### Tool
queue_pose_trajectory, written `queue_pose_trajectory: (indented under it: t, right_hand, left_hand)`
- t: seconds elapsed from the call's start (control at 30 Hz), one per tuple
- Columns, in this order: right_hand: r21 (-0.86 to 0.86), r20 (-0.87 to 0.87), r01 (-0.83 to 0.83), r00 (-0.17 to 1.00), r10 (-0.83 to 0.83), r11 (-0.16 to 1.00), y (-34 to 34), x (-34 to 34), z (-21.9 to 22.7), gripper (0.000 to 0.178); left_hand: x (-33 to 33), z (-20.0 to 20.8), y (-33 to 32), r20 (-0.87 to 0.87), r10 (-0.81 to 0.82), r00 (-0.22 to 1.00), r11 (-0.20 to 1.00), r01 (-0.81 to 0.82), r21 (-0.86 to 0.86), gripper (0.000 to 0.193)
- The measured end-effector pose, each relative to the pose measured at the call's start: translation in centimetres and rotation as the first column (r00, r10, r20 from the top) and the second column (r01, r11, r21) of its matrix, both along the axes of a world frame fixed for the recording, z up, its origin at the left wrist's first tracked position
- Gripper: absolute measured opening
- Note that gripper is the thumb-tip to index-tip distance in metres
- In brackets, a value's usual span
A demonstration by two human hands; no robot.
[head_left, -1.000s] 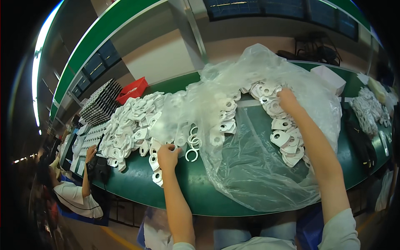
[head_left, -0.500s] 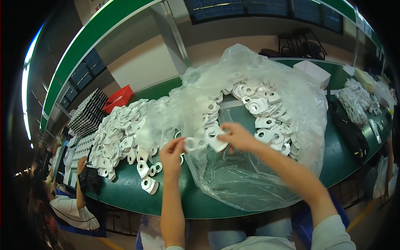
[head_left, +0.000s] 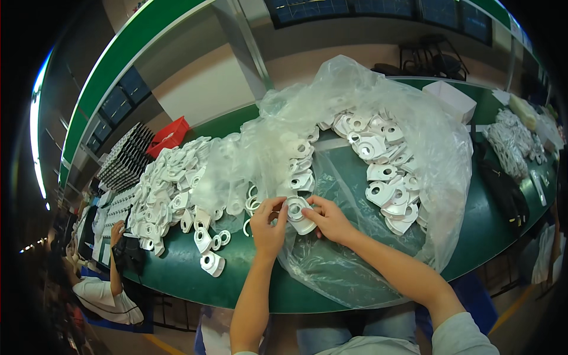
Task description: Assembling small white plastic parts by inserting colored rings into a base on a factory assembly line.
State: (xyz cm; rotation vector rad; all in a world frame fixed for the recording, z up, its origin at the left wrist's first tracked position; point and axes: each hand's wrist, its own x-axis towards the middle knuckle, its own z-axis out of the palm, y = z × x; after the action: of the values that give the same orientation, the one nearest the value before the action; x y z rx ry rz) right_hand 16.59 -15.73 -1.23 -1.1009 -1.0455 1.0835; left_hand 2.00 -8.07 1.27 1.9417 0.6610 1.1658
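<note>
Above the clear plastic bag, my two hands meet at one white plastic housing with a round hole. My right hand grips the housing from its right side, thumb on top. From the left, my left hand pinches a white ring that lies against the hole; whether it sits inside cannot be seen. Similar white parts lie just beyond my fingers, and several more rings lie beside my left hand.
The crumpled clear bag spreads over the green table, with a heap of white parts inside. Another large heap lies left, before a red bin and stacked trays. A co-worker's hand is at far left.
My left hand has moved right with the ring, and my right hand has drawn the housing slightly nearer. The two pieces, apart before, are now together.
</note>
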Motion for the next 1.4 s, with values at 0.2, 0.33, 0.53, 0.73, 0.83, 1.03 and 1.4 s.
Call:
queue_pose_trajectory:
  t: [0.2, 0.33, 0.53, 0.73, 0.83, 1.03, 1.4]
  right_hand:
    - [0.050, -0.010, 0.032, 0.999, -0.032, 0.998, 0.2, 0.2, -0.5, 0.017]
    - [0.003, -0.042, 0.035, 0.998, -0.035, 0.999, 0.1, -0.2, -0.1, 0.017]
    - [-0.025, -0.045, 0.090, 0.995, -0.091, 0.996, -0.3, 0.9, -0.3, 0.017]
    - [-0.024, -0.067, 0.026, 0.997, -0.027, 0.999, -0.2, 0.3, -0.2, 0.017]
    - [-0.026, -0.040, 0.045, 0.998, -0.046, 0.999, -0.3, 0.5, -0.2, 0.017]
    - [-0.043, -0.040, -0.005, 0.999, 0.003, 0.999, 0.2, 0.9, -0.6, 0.017]
    - [-0.057, 0.013, -0.070, 0.997, 0.071, 0.996, 0.1, 1.2, -0.1, 0.023]
  left_hand:
    - [-0.3, 0.2, 0.4, -0.003, -0.119, 0.993, 0.993, 0.118, -0.028, 0.019]
    - [-0.6, 0.1, 0.4, -0.033, -0.110, 0.993, 0.994, 0.109, -0.023, 0.020]
    - [-3.0, 1.9, 2.9, -0.351, 0.075, 0.933, 0.980, -0.004, 0.198, 0.013]
    - [-9.2, -0.7, 6.3, -0.650, 0.317, 0.690, 0.938, -0.328, 0.110, 0.013]
    - [-8.7, -0.8, 6.5, -0.654, 0.189, 0.733, 0.962, -0.273, -0.028, 0.013]
    - [-5.2, 1.5, 3.8, -0.125, 0.021, 0.992, 0.977, -0.047, -0.207, 0.009]
    - [-1.7, 1.2, 1.6, 0.119, -0.095, 0.988, 0.926, 0.131, -0.353, 0.016]
